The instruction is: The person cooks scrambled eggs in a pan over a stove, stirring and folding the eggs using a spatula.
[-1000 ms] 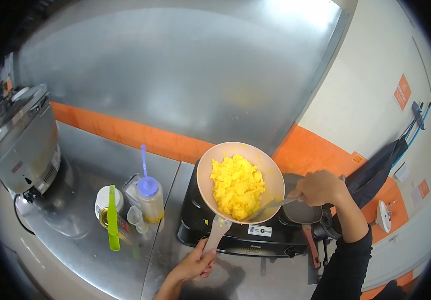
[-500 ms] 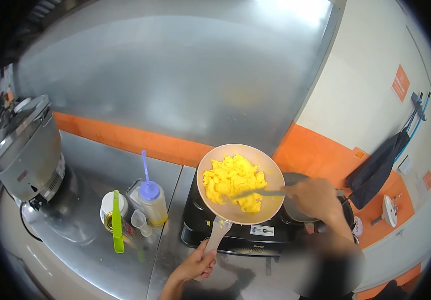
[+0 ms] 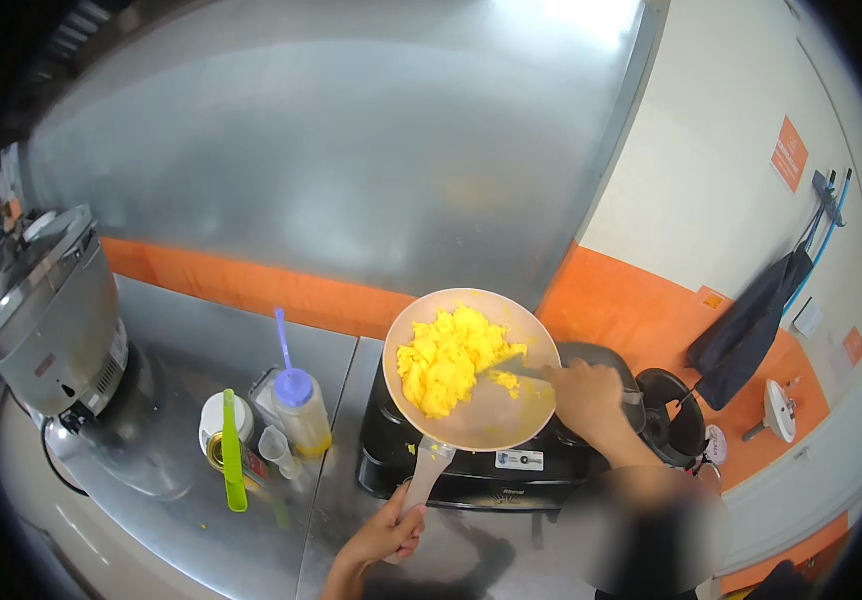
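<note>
My left hand [image 3: 388, 530] is closed around the handle of a beige frying pan [image 3: 486, 432]. The pan is over a black gas stove [image 3: 471, 490], tilted towards me. Soft yellow scrambled eggs [image 3: 441, 362] lie heaped in its left half, with small bits to the right. My right hand [image 3: 588, 400] grips a grey spatula [image 3: 526, 370], whose blade touches the right edge of the eggs; part of its handle is hidden in the fist.
Left of the stove stand a squeeze bottle [image 3: 308, 420] with a purple lid, a white-lidded container [image 3: 217, 418], a green long-handled tool [image 3: 233, 455] and a small clear cup [image 3: 276, 445]. A large metal cooker [image 3: 46, 335] is at far left. Behind the stove rises a metal wall panel [image 3: 351, 160].
My right hand and the spatula have moved left, and the eggs are pushed together into the pan's left side. The left hand keeps its hold on the handle.
</note>
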The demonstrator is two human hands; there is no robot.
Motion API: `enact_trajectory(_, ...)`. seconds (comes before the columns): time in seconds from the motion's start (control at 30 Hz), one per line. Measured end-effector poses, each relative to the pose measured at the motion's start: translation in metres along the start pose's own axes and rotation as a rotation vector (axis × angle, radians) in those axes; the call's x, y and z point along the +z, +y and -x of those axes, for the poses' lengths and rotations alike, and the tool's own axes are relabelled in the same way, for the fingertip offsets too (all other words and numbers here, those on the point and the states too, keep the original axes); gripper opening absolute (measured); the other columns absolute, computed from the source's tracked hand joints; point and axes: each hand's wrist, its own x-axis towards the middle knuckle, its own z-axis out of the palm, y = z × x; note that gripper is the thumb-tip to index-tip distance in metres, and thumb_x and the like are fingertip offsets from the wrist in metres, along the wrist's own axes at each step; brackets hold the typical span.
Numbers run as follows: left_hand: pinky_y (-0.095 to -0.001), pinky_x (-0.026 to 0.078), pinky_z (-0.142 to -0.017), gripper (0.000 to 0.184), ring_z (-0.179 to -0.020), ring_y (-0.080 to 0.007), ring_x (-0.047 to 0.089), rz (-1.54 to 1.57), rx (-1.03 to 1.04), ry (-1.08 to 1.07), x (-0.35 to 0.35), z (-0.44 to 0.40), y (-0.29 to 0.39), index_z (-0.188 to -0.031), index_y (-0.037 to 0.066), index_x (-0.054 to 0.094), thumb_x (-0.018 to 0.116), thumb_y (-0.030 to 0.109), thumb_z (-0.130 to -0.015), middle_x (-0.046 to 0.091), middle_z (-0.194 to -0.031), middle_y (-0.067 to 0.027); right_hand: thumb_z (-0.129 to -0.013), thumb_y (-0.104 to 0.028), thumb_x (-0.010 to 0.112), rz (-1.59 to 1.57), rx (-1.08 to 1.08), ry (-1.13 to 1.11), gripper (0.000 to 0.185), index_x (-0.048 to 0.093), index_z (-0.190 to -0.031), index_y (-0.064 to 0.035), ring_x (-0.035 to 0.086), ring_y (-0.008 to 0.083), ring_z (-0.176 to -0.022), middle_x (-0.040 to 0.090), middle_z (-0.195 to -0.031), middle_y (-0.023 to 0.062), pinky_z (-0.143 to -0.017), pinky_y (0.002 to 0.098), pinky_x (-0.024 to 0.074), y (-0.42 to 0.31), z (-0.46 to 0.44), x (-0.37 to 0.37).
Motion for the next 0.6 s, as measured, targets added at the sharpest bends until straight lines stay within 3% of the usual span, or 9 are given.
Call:
enact_trajectory(0.07,-0.0218,0.034,-0.045,0.057,-0.052,-0.0068,0.035,0.045,-0.013,-0.005,-0.002,0.000,-0.004,-0.146,0.020,0.015,0.046,0.014,-0.098,0.039,-0.072,-0.0010,-0.081,-0.015,0.055,0.062,-0.044,-0.082,0.016,0.072,-0.082,-0.0122,0.068,0.0245,-0.066,0.067,-0.073,0.0099,-0.054,0.0360,0.0493,0.004,0.015,-0.045)
enact_trajectory(0.2,-0.0219,0.034,-0.045,0.057,-0.052,-0.0067,0.035,0.065,-0.027,-0.006,0.001,0.001,0.001,-0.146,0.020,0.015,0.046,0.015,-0.098,0.039,-0.072,-0.0010,-0.079,-0.014,0.057,0.133,-0.107,-0.267,0.015,0.072,-0.077,-0.0112,0.068,0.0224,-0.071,0.067,-0.076,0.0097,-0.055,0.0341,0.0490,-0.003,0.026,-0.060)
enact_trajectory(0.3,-0.0222,0.034,-0.045,0.057,-0.052,-0.0066,0.035,0.045,-0.016,-0.004,0.000,0.001,-0.001,-0.146,0.020,0.016,0.046,0.014,-0.098,0.039,-0.073,-0.0010,-0.078,-0.014,0.058,0.118,0.032,-0.080,0.014,0.072,-0.076,-0.0111,0.067,0.0227,-0.072,0.066,-0.081,0.0105,-0.054,0.0339,0.0488,-0.011,0.011,-0.006)
enact_trajectory(0.37,-0.0225,0.034,-0.045,0.056,-0.052,-0.0065,0.034,0.026,-0.026,0.021,0.000,0.002,-0.002,-0.146,0.020,0.017,0.046,0.014,-0.098,0.040,-0.073,-0.0009,-0.079,-0.015,0.058,0.133,0.011,-0.057,0.015,0.071,-0.085,-0.0119,0.066,0.0236,-0.071,0.064,-0.086,0.0098,-0.054,0.0343,0.0493,-0.003,-0.008,0.026)
enact_trajectory(0.43,-0.0227,0.034,-0.045,0.056,-0.052,-0.0065,0.034,0.022,-0.033,0.030,0.004,0.003,0.001,-0.146,0.020,0.018,0.046,0.015,-0.098,0.040,-0.073,-0.0009,-0.077,-0.015,0.057,0.033,-0.129,0.193,0.034,0.066,-0.110,-0.0187,0.065,0.0233,-0.068,0.062,-0.082,0.0077,-0.057,0.0360,0.0506,0.011,-0.019,0.046)
enact_trajectory(0.6,-0.0230,0.034,-0.045,0.055,-0.051,-0.0060,0.033,0.064,-0.021,0.029,0.001,0.000,-0.003,-0.145,0.020,0.019,0.047,0.017,-0.098,0.040,-0.073,-0.0007,-0.078,-0.013,0.055,-0.006,-0.130,0.197,0.034,0.068,-0.109,-0.0237,0.065,0.0224,-0.073,0.063,-0.089,0.0070,-0.056,0.0367,0.0500,0.032,0.016,-0.017)
